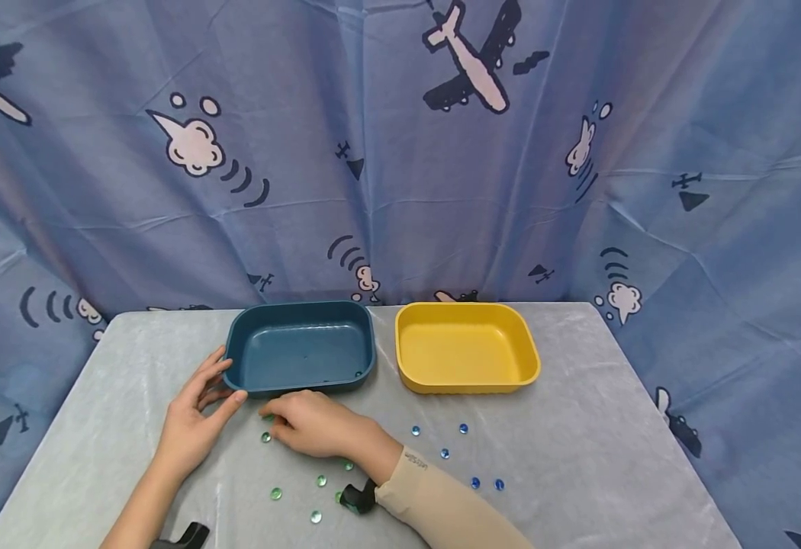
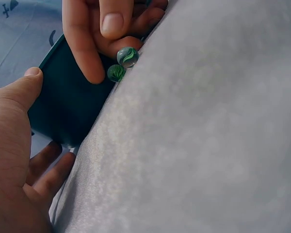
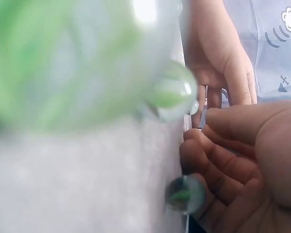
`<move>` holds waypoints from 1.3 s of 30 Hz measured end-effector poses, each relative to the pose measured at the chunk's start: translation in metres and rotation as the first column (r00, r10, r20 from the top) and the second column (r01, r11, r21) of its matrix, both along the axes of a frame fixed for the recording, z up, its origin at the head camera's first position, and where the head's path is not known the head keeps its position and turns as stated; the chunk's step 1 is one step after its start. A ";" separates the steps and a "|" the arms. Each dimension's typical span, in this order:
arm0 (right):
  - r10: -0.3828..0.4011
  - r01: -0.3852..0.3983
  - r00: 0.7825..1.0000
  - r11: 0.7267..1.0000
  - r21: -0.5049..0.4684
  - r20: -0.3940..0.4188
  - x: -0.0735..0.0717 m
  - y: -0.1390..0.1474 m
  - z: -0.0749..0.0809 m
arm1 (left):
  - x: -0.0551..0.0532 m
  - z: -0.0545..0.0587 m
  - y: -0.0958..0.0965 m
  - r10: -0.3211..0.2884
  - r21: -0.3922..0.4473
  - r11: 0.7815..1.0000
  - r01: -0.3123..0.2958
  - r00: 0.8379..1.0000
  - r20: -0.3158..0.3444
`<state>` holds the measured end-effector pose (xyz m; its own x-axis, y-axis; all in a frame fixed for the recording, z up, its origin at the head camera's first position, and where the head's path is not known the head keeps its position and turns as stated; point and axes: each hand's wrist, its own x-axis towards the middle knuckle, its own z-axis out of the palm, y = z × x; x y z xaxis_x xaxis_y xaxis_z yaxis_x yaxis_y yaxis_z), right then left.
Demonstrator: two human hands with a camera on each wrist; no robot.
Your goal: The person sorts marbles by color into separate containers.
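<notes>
Near the table's [image 1: 613, 457] back edge, a teal tray [image 1: 297, 351] is touched by a relaxed left hand [image 1: 191, 427]; before it, green marbles [image 1: 266, 437], best pinched singly, are strewn beside the right hand [image 1: 318, 423], grasp unclear.

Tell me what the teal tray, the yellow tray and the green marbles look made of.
Teal tray: probably moulded plastic, semi-gloss; soft highlights and rounded corners. Yellow tray: likely similar plastic; smooth, even colour, soft sheen. Green marbles: apparently polished glass; clear bodies show green swirls inside, though clear resin could look similar.
</notes>
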<state>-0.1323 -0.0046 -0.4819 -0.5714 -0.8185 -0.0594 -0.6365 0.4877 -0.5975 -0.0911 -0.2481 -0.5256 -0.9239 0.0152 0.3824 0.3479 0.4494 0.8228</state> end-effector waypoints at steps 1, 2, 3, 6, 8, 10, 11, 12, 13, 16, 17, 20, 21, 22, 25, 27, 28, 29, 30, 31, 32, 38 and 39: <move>0.002 -0.002 1.000 1.000 0.006 -0.017 0.000 -0.001 -0.001 | 0.000 0.000 0.000 0.002 -0.001 1.000 -0.002 1.000 0.002; 0.005 -0.004 0.999 1.000 0.013 -0.033 0.000 -0.002 -0.002 | 0.000 0.000 0.000 0.004 -0.003 1.000 -0.004 1.000 0.004; 0.005 -0.005 0.999 1.000 0.020 -0.044 0.000 -0.003 -0.003 | 0.000 0.000 0.000 0.006 -0.005 1.000 -0.006 1.000 0.005; 0.002 0.000 0.998 1.000 0.025 -0.070 0.000 -0.005 -0.004 | 0.000 0.001 0.000 0.011 -0.007 1.000 -0.011 1.000 0.008; -0.006 0.008 0.997 1.000 0.025 -0.079 0.001 -0.006 -0.005 | 0.000 0.001 0.000 0.011 -0.012 1.000 -0.011 1.000 0.005; -0.020 0.022 0.996 0.999 0.025 -0.088 0.001 -0.006 -0.005 | 0.000 0.001 0.000 0.013 -0.011 1.000 -0.013 1.000 0.004; -0.028 0.030 0.995 0.999 0.026 -0.094 0.002 -0.006 -0.006 | 0.000 0.001 0.000 0.014 -0.010 1.000 -0.014 1.000 0.004; -0.037 0.040 0.995 0.999 0.026 -0.097 0.002 -0.005 -0.006 | 0.000 0.001 0.000 0.015 -0.011 1.000 -0.015 1.000 0.004; -0.045 0.048 0.994 0.999 0.026 -0.104 0.003 -0.005 -0.006 | 0.000 0.002 0.001 0.017 -0.012 1.000 -0.017 1.000 0.004; -0.073 0.076 0.990 0.997 0.024 -0.122 0.005 -0.004 -0.006 | 0.001 0.002 0.001 0.021 -0.011 1.000 -0.021 1.000 0.015; -0.082 0.086 0.989 0.996 0.023 -0.122 0.005 -0.004 -0.006 | 0.001 0.002 0.001 0.021 -0.012 1.000 -0.021 1.000 0.017; -0.107 0.113 0.986 0.993 0.035 -0.125 0.007 -0.004 -0.006 | 0.001 0.003 0.001 0.020 -0.016 1.000 -0.020 1.000 0.020; -0.116 0.122 0.985 0.992 0.043 -0.126 0.008 -0.004 -0.006 | 0.001 0.002 0.002 0.019 -0.016 1.000 -0.018 1.000 0.019; -0.124 0.131 0.984 0.990 0.054 -0.130 0.009 -0.005 -0.006 | 0.001 0.002 0.002 0.018 -0.016 1.000 -0.017 1.000 0.016; -0.148 0.162 0.977 0.984 0.077 -0.154 0.011 -0.005 -0.006 | 0.001 0.002 0.002 0.016 -0.014 1.000 -0.016 1.000 0.012; -0.163 0.181 0.971 0.979 0.090 -0.176 0.013 -0.006 -0.006 | 0.000 0.003 0.001 0.016 -0.014 1.000 -0.016 1.000 0.009; -0.168 0.189 0.967 0.977 0.095 -0.192 0.013 -0.006 -0.006 | 0.000 0.003 0.001 0.016 -0.015 1.000 -0.016 1.000 0.007; -0.173 0.196 0.963 0.976 0.099 -0.207 0.014 -0.007 -0.006 | 0.000 0.003 0.001 0.015 -0.017 1.000 -0.015 1.000 0.004; -0.176 0.202 0.959 0.974 0.103 -0.221 0.015 -0.007 -0.007 | 0.001 0.003 0.001 0.015 -0.016 1.000 -0.015 1.000 0.002; -0.177 0.206 0.956 0.973 0.107 -0.234 0.016 -0.007 -0.007 | 0.001 0.003 0.001 0.015 -0.016 1.000 -0.015 1.000 0.002; -0.177 0.209 0.953 0.972 0.109 -0.246 0.017 -0.007 -0.007 | 0.001 0.003 0.001 0.015 -0.015 1.000 -0.015 1.000 0.002; -0.173 0.209 0.944 0.972 0.104 -0.280 0.019 -0.007 -0.006 | 0.001 0.003 0.002 0.014 -0.014 1.000 -0.014 1.000 0.007; -0.169 0.204 0.944 0.974 0.102 -0.282 0.019 -0.007 -0.006 | 0.001 0.003 0.002 0.013 -0.015 1.000 -0.013 1.000 0.006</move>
